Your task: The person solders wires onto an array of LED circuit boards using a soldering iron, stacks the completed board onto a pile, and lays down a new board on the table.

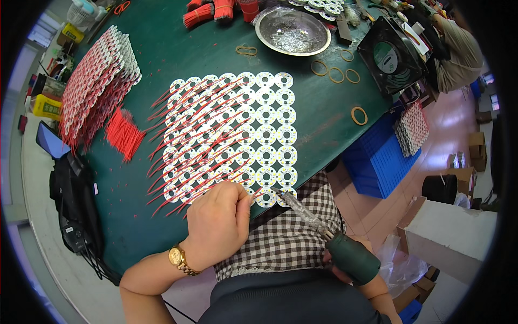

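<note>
A panel of round white LED boards (264, 135) lies on the green table (189, 59), most boards with thin red wires (194, 146) soldered on. My left hand (218, 221), a gold watch on its wrist, rests at the panel's near edge and pinches a red wire at a board in the bottom row. My right hand (345, 270) is mostly hidden behind the green grip of a soldering iron (313, 221); it holds the iron with the tip pointing at the bottom-row boards (267, 197).
A stack of wired boards (94, 81) and a bundle of loose red wires (124, 135) lie at left. A metal bowl (292, 31), rubber bands (335, 74) and a black fan (389, 54) sit at the far right. A blue crate (377, 162) stands beside the table. Another person (458, 51) works at top right.
</note>
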Demonstrator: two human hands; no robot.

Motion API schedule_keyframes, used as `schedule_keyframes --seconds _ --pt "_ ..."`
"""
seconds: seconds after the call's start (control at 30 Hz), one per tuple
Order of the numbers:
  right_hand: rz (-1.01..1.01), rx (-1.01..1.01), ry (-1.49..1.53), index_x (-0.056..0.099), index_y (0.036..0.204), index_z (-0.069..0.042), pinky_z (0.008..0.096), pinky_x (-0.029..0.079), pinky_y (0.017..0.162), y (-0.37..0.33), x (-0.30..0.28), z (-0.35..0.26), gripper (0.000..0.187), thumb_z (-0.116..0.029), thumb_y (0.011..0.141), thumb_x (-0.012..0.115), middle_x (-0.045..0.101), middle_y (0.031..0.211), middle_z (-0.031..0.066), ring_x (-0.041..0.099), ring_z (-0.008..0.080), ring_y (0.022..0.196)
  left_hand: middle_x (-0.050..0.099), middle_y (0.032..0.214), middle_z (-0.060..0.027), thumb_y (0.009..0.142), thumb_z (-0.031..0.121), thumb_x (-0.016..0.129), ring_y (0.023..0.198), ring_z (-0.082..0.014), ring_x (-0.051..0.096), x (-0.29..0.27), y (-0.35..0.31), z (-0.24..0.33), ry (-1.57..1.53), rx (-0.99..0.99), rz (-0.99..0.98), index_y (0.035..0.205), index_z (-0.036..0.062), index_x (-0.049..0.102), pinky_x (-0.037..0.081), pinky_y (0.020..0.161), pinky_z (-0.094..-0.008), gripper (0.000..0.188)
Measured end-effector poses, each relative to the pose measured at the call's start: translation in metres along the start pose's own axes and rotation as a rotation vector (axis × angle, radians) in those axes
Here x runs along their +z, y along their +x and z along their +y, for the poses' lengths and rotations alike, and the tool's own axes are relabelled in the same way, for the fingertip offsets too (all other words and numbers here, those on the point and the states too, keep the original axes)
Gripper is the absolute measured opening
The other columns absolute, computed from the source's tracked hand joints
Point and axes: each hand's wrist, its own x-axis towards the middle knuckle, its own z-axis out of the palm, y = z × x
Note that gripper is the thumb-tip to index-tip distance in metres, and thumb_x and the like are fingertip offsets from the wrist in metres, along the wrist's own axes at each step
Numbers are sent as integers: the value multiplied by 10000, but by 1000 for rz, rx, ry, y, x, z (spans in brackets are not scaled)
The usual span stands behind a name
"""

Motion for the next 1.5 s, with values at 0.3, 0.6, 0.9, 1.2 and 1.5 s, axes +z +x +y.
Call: schedule_keyframes --seconds 0.3,0.6,0.9,1.2,1.5 --pt "-70 66 -157 702 1005 -104 327 533 634 1 -14 -13 412 -246 626 783 685 922 44 682 227 791 531 778 -95 816 -17 655 613 -235 545 1 0 1 -7 67 7 837 37 545 420 513 -324 123" --pt "-83 63 -157 702 968 -57 296 556 585 -4 -11 -11 379 -239 647 791 685 869 75 692 217 677 540 906 -118 765 -31 666 681 -278 565 1 -2 3 -2 129 -63 859 43 548 451 544 -355 168" --pt "83 277 144 695 916 -51 270 533 529 -19 2 -2 304 -245 703 792 675 785 43 682 188 609 536 904 -122 768 -16 667 712 -295 569 4 -5 8 37 125 -73 881 46 547 455 571 -372 176" --pt "-52 152 21 683 926 -58 303 523 532 -4 -14 -12 358 -262 652 790 658 754 47 663 212 607 533 883 -125 748 -26 683 709 -306 570 -1 -1 12 42 129 -79 871 35 547 462 578 -380 193" --pt "-121 24 -274 666 1000 -92 343 529 595 20 -18 -26 414 -204 606 721 673 791 40 664 263 665 563 894 -112 744 16 703 716 -294 592 -1 -5 -4 63 178 -88 872 43 567 481 588 -380 189"
